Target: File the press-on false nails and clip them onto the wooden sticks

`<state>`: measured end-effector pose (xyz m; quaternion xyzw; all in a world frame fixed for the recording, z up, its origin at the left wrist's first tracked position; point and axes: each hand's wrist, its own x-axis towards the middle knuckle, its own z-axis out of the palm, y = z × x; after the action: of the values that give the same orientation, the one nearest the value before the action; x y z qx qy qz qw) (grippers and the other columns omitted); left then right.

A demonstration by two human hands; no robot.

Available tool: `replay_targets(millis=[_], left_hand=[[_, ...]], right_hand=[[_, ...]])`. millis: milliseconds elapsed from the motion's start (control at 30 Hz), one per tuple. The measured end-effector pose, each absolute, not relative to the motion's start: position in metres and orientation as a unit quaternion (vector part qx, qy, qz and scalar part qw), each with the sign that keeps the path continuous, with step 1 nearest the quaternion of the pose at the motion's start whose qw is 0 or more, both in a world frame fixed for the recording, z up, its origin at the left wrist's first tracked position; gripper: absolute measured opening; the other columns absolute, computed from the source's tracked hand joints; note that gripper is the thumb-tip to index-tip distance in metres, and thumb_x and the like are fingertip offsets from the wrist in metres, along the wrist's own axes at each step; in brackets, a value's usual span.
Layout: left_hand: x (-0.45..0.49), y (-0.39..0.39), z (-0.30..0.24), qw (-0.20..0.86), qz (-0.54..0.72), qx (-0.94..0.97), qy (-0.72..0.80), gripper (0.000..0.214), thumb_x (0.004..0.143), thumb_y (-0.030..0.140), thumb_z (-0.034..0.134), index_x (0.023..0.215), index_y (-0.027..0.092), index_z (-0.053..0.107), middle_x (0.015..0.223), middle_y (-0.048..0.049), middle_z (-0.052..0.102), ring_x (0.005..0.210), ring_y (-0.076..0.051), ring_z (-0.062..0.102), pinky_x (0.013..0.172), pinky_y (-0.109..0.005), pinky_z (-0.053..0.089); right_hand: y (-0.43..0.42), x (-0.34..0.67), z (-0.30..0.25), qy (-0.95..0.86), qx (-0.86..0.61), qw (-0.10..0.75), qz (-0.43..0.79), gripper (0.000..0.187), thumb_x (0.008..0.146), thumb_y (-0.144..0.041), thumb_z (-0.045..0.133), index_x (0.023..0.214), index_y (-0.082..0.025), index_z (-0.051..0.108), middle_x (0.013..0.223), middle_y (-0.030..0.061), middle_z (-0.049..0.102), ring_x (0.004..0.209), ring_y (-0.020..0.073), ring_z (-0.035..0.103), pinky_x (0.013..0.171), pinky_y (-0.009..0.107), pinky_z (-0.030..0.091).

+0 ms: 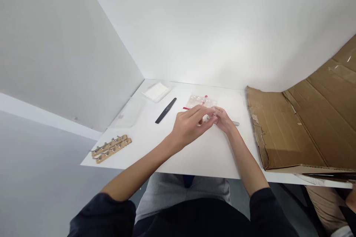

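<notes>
Over the middle of the white table, my two hands meet at the fingertips. My left hand (pixel 190 123) is closed in a pinch, its thumb and fingers bent toward the right hand. Fingers curled, my right hand (pixel 222 119) faces it. Something small and pale shows between them, too small and too covered to name. Just behind the hands lies a clear plastic sheet (pixel 195 100) with rounded bumps and red marks. A grey, rounded-end piece (pixel 236 123) sticks out beside my right wrist. Left of the hands rests a black nail file (pixel 166 110).
A clear case with white contents (pixel 156 92) lies at the back left, near a transparent tray (pixel 128 113). Two wooden strips with metal clips (pixel 111 149) sit by the front left edge. Cardboard (pixel 294 129) covers the right side. Another person's leg (pixel 322 207) shows at lower right.
</notes>
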<state>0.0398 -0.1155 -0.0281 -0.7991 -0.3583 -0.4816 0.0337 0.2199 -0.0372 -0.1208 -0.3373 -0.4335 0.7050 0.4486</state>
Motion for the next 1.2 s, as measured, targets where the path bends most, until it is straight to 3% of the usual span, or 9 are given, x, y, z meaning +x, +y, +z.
replay_targets(millis=[133,267,400,500,567,667,767,1000,1200], left_hand=[[0.035,-0.086,-0.074,-0.011,-0.392,-0.791,-0.470,0.013,0.101,0.033,0.066,0.098,0.022,0.073,0.093,0.0007,0.080,0.059,-0.010,0.060,0.052,-0.026,0.036],[0.035,-0.075,-0.098,-0.040,-0.327,-0.786,-0.523,0.014,0.101,0.034,0.064,0.100,0.023,0.073,0.099,-0.0011,0.079,0.060,-0.011,0.060,0.054,-0.027,0.030],[0.028,-0.072,-0.101,-0.070,-0.306,-0.793,-0.522,0.015,0.101,0.037,0.065,0.108,0.025,0.071,0.107,-0.0032,0.077,0.073,-0.016,0.066,0.058,-0.028,0.036],[0.002,-0.059,-0.101,-0.060,-0.305,-0.788,-0.531,0.035,0.096,0.043,0.073,0.124,0.024,0.066,0.123,-0.0104,0.073,0.107,-0.028,0.067,0.081,-0.034,0.051],[-0.025,-0.047,-0.106,-0.017,-0.273,-0.766,-0.582,0.037,0.097,0.042,0.069,0.125,0.019,0.065,0.126,-0.0163,0.070,0.120,-0.036,0.060,0.099,-0.045,0.050],[-0.066,-0.034,-0.117,-0.001,-0.143,-0.678,-0.721,0.042,0.096,0.040,0.067,0.127,0.012,0.062,0.134,-0.0248,0.064,0.127,-0.044,0.055,0.100,-0.052,0.048],[-0.091,-0.031,-0.127,-0.050,-0.063,-0.642,-0.763,0.037,0.099,0.041,0.059,0.118,0.010,0.065,0.130,-0.0272,0.064,0.122,-0.044,0.058,0.095,-0.051,0.050],[-0.096,-0.035,-0.130,-0.053,-0.105,-0.659,-0.743,0.021,0.095,0.027,0.052,0.106,0.017,0.067,0.114,-0.0182,0.072,0.108,-0.035,0.066,0.087,-0.044,0.052],[-0.082,-0.033,-0.098,-0.153,-0.349,-0.658,-0.649,0.028,0.091,0.038,0.060,0.114,0.022,0.064,0.099,-0.0058,0.072,0.080,-0.021,0.069,0.066,-0.031,0.054]], right_hand=[[-0.036,0.218,-0.126,-0.442,-0.292,0.435,0.728,0.044,0.075,-0.060,0.089,0.080,-0.019,0.073,0.077,0.0016,0.065,0.061,0.0110,0.049,0.051,0.027,0.030],[-0.036,0.214,-0.130,-0.461,-0.305,0.423,0.718,0.042,0.073,-0.058,0.092,0.081,-0.020,0.075,0.066,-0.0016,0.060,0.054,0.0099,0.042,0.050,0.027,0.027],[-0.037,0.212,-0.130,-0.463,-0.314,0.418,0.716,0.039,0.075,-0.054,0.091,0.079,-0.020,0.072,0.064,-0.0034,0.057,0.052,0.0089,0.042,0.049,0.026,0.028],[-0.038,0.212,-0.128,-0.447,-0.320,0.433,0.714,0.039,0.075,-0.053,0.092,0.079,-0.021,0.069,0.067,-0.0025,0.059,0.056,0.0100,0.048,0.047,0.025,0.029],[-0.038,0.213,-0.127,-0.436,-0.318,0.444,0.715,0.040,0.075,-0.051,0.093,0.081,-0.021,0.068,0.074,-0.0009,0.064,0.063,0.0118,0.055,0.046,0.023,0.030],[-0.037,0.215,-0.126,-0.420,-0.325,0.450,0.718,0.042,0.072,-0.050,0.095,0.084,-0.022,0.066,0.085,0.0017,0.070,0.073,0.0142,0.064,0.045,0.020,0.032],[-0.036,0.215,-0.126,-0.408,-0.342,0.449,0.718,0.045,0.070,-0.050,0.096,0.084,-0.021,0.065,0.089,0.0040,0.074,0.077,0.0155,0.067,0.046,0.020,0.036],[-0.033,0.215,-0.131,-0.404,-0.365,0.467,0.697,0.047,0.064,-0.047,0.099,0.084,-0.021,0.066,0.079,-0.0001,0.069,0.069,0.0124,0.063,0.048,0.020,0.040],[-0.035,0.212,-0.116,-0.427,-0.375,0.500,0.653,0.045,0.065,-0.048,0.098,0.085,-0.021,0.068,0.076,-0.0002,0.067,0.068,0.0133,0.061,0.048,0.021,0.045]])
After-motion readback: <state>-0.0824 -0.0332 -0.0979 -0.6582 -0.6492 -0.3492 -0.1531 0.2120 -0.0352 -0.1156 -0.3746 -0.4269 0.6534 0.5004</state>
